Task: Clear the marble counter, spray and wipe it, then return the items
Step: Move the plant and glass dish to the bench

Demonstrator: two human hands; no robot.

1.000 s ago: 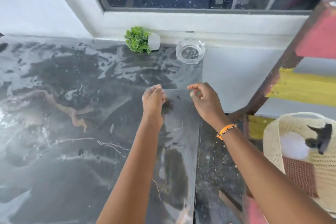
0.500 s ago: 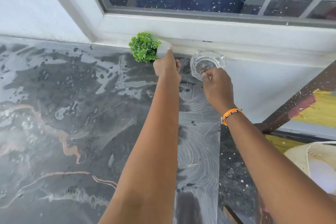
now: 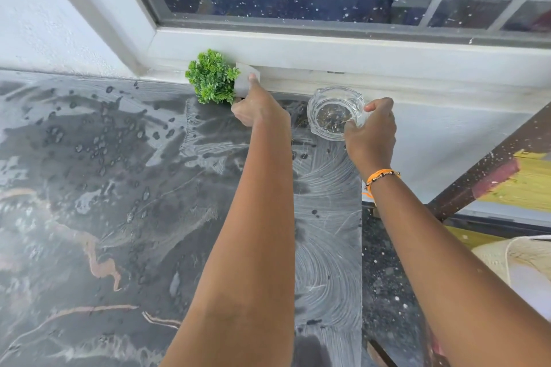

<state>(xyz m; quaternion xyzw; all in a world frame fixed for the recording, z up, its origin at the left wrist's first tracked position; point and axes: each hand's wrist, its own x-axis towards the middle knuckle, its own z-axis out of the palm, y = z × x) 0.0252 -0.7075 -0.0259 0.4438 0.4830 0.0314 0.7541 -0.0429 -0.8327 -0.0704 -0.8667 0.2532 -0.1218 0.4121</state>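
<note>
A small green plant point(image 3: 212, 77) in a white pot point(image 3: 245, 80) stands at the back of the dark marble counter point(image 3: 89, 188), against the window sill. My left hand point(image 3: 256, 106) grips the pot, thumb up its side. To the right sits a clear glass ashtray point(image 3: 334, 112) near the counter's back right corner. My right hand point(image 3: 371, 131) pinches its right rim between thumb and fingers. The counter shows wet droplets and swirled wipe marks.
A white window sill point(image 3: 357, 53) and dark window run along the back. The counter's right edge point(image 3: 361, 247) drops off beside a speckled lower surface. A wooden frame point(image 3: 489, 170) with red and yellow paint and a woven basket point(image 3: 518, 256) stand at the right.
Both hands reached from mid-counter to the back. The left hand took hold of the plant pot, and the right hand closed on the ashtray's rim.
</note>
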